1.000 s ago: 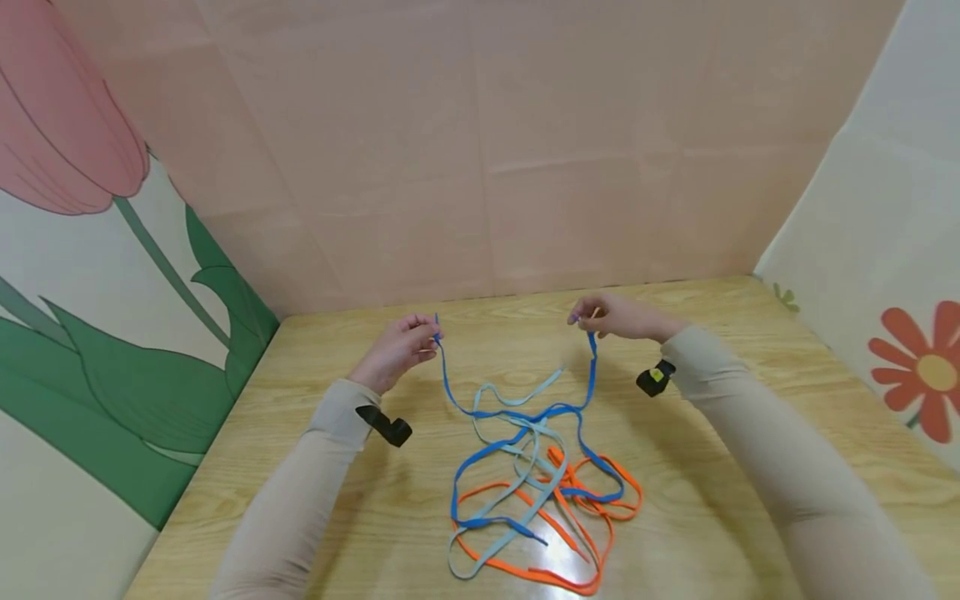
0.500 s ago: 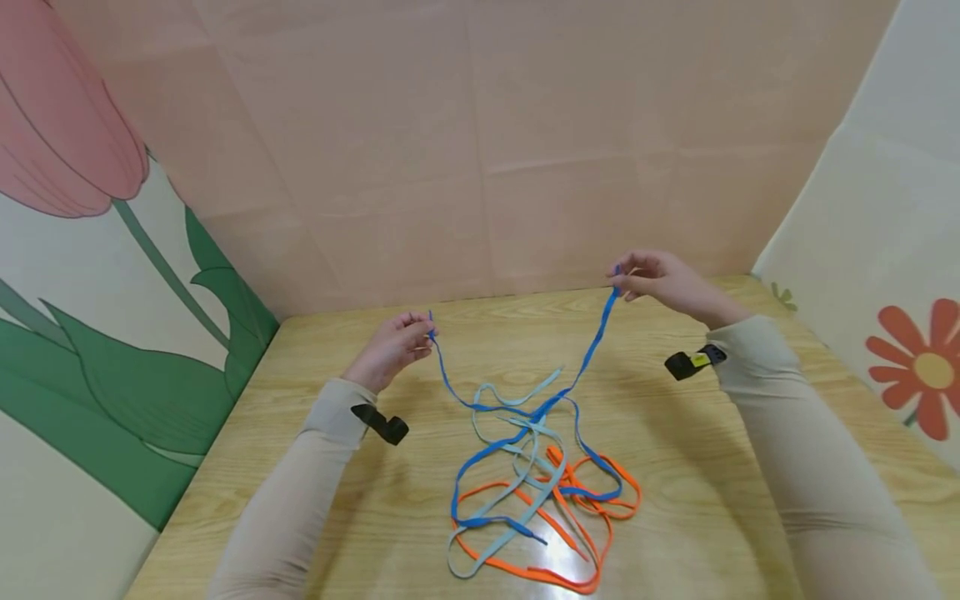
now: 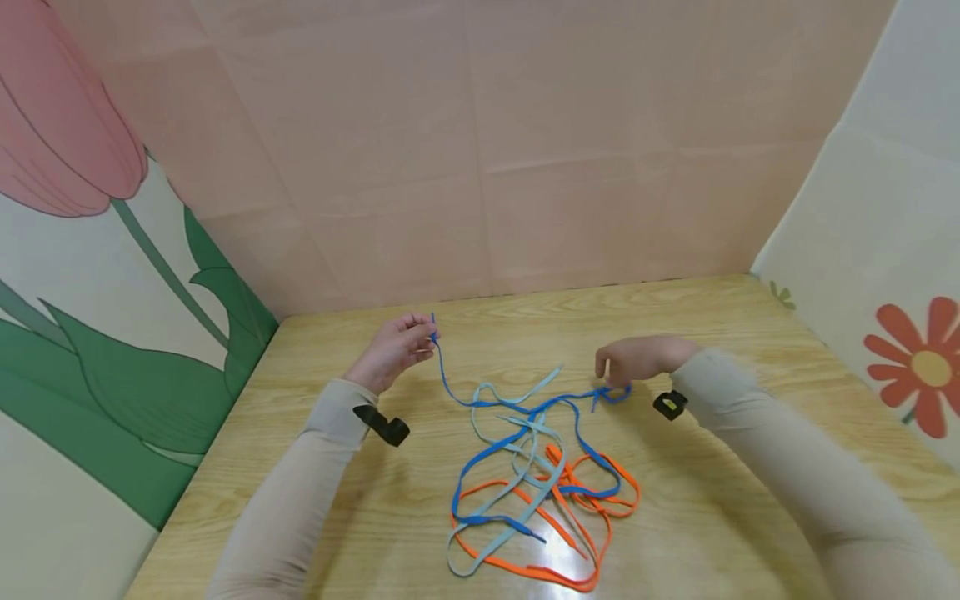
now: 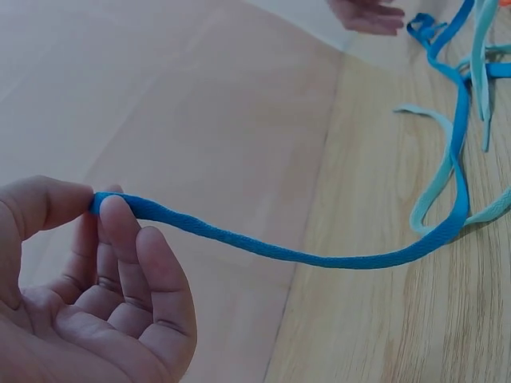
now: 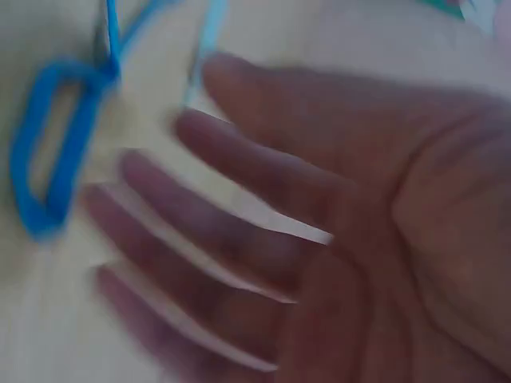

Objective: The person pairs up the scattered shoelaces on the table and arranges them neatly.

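Note:
A flat blue shoelace (image 3: 491, 448) lies partly over a pale blue shoelace (image 3: 551, 492) and an orange shoelace (image 3: 495, 564) on the wooden table (image 3: 360, 533). My left hand (image 3: 393, 350) pinches one end of the blue lace between thumb and fingers, holding it above the table; in the left wrist view the lace sags from the fingertips to the tabletop. My right hand (image 3: 643, 358) holds nothing. Its spread fingers (image 5: 215, 263) are blurred in the right wrist view. Beside them a small blue loop (image 5: 52, 152) of lace lies on the table.
A pinkish sheet (image 3: 480, 167) hangs behind the table's back edge. Panels with a tulip (image 3: 67, 108) and an orange flower (image 3: 933, 367) stand at left and right. Black wrist cameras (image 3: 384, 425) are strapped to both sleeves.
My right hand first raised its part of the blue lace up and to the right, then came down and let go. That part now lies on the table. The left hand barely moved.

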